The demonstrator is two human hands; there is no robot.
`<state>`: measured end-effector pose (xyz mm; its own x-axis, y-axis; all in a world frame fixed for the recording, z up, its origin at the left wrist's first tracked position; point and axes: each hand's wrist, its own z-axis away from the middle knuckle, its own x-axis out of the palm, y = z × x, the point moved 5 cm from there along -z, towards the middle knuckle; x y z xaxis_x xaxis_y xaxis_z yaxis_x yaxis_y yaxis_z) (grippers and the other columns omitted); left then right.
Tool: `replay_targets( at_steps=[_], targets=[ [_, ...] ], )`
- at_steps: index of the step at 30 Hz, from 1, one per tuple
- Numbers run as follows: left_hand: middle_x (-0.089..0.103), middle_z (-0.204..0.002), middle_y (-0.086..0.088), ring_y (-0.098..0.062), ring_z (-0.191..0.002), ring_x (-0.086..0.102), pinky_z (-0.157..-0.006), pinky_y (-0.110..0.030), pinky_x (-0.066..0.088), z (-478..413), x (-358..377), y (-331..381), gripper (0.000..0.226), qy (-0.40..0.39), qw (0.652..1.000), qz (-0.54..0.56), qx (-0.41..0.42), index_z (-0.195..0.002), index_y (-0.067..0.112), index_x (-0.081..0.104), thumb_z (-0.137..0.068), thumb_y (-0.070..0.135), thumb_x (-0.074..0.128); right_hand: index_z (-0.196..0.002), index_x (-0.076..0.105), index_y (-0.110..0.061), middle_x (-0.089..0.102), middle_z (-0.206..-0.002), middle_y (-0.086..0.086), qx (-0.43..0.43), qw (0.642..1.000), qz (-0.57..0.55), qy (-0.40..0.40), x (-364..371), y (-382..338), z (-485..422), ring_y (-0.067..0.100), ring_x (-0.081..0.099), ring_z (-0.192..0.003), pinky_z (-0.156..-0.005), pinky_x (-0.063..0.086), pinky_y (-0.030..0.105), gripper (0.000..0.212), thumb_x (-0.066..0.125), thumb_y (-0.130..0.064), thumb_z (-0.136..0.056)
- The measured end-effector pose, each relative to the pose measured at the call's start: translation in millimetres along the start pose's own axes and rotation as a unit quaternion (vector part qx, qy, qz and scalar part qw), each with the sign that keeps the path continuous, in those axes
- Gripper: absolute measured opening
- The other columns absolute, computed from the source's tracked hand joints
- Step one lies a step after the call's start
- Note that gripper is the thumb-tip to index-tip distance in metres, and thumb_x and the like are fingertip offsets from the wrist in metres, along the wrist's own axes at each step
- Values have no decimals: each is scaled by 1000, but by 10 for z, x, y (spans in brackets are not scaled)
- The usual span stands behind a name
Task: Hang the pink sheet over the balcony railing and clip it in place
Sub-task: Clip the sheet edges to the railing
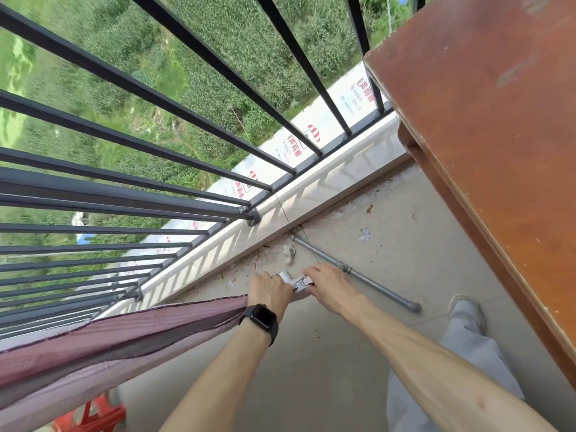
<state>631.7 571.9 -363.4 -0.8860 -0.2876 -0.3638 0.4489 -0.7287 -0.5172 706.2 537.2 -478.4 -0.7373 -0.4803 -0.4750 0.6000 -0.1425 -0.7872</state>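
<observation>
- The railing (pixel 124 194) fills the left of the view, dark bars running down to the pale curb at the floor's outer edge, with green fields far below.
- A brown wooden table (pixel 486 135) crowds in along the right side, so there's little room to work.
- The pink sheet (pixel 124 335) runs in a bunched band from the lower left corner up to the hands, close along the railing side. I can't tell whether a top rail sits under it.
- A grey pipe (pixel 358 275) lies on the floor (pixel 327 369) just beyond the hands, and a red stool (pixel 93 416) peeks out below the sheet.
- The left hand (pixel 269 291), the one with the watch, has its fingers curled tight round the sheet's end, pulling the band taut.
- The right hand (pixel 328 285) is just beside it, thumb and fingers pinching a white clip (pixel 298 283) that sits between the two hands, touching the cloth's end.
- This looks like the clipping step. To do it well, I'd say keep the left hand's pull steady so the cloth stays flat.
- Squeeze the clip wide and push it deep over all the bunched layers, and over the rail if it's there.
- Only then ease off the left hand. A shallow bite on a thick bunch could pop loose, and it's a long drop outside.
</observation>
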Motion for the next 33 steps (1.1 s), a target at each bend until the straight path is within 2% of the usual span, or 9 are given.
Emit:
replay_targets(
  at_steps=[3,7,10,13,16,21,24,27,33],
  targets=[
    [65,-108,-1,-25,-105,59,-81,-34,38,189,-79,-74,28,-10,1000,2,-18,-110,18,65,-99,5,43,-138,48,-21,60,-130,6,14,1000,22,-6,-18,-77,61,30,51,-123,-100,46,44,40,54,-19,-99],
    [61,-88,-1,-23,-95,62,-76,-33,39,501,-234,-148,26,4,1000,2,-19,-102,19,64,-97,1,46,-125,54,-19,62,-122,7,43,999,27,-2,-76,-171,261,31,55,-117,-91,48,41,33,47,-11,-93],
    [65,-107,-3,-27,-103,60,-82,-36,40,751,-369,-204,29,22,999,42,-22,-111,17,62,-98,1,42,-125,57,-27,61,-129,-2,45,998,19,29,-294,-296,627,27,55,-119,-97,47,41,37,44,-25,-91],
    [63,-117,-5,-29,-111,56,-86,-38,38,1021,-585,-205,27,60,988,137,-37,-118,18,60,-96,11,44,-123,63,-32,64,-122,-10,33,992,48,111,-755,-450,1145,21,56,-116,-102,45,40,36,44,-34,-92],
    [66,-116,-4,-29,-111,58,-90,-38,39,1317,-864,-130,26,134,956,259,-32,-113,23,62,-94,23,46,-111,70,-28,68,-115,-9,34,977,83,192,-1298,-625,1736,20,60,-112,-95,49,41,38,39,-41,-93],
    [64,-128,2,-26,-119,54,-96,-39,40,1616,-1341,92,39,198,896,398,6,-131,32,56,-94,36,44,-105,76,-23,72,-113,-4,49,937,145,313,-2071,-849,2647,22,61,-114,-98,48,37,37,45,-39,-93],
    [63,-129,3,-24,-121,55,-99,-38,38,1784,-1695,194,38,263,876,400,54,-131,32,55,-96,39,42,-105,76,-27,71,-114,-10,87,910,186,360,-2437,-1036,3169,17,55,-118,-97,46,34,26,54,-36,-92],
    [65,-123,2,-25,-117,55,-103,-41,36,1965,-2029,264,35,320,870,360,105,-125,30,60,-97,39,42,-113,73,-28,68,-122,-10,131,890,208,384,-2577,-1154,3659,17,51,-126,-105,41,36,23,61,-31,-94],
    [67,-111,4,-25,-107,58,-95,-38,39,2355,-2678,569,31,421,831,316,182,-112,28,63,-94,34,39,-119,71,-30,67,-124,-13,227,831,173,478,-2611,-1238,4656,11,48,-129,-110,38,33,28,60,-38,-95]
  ],
)
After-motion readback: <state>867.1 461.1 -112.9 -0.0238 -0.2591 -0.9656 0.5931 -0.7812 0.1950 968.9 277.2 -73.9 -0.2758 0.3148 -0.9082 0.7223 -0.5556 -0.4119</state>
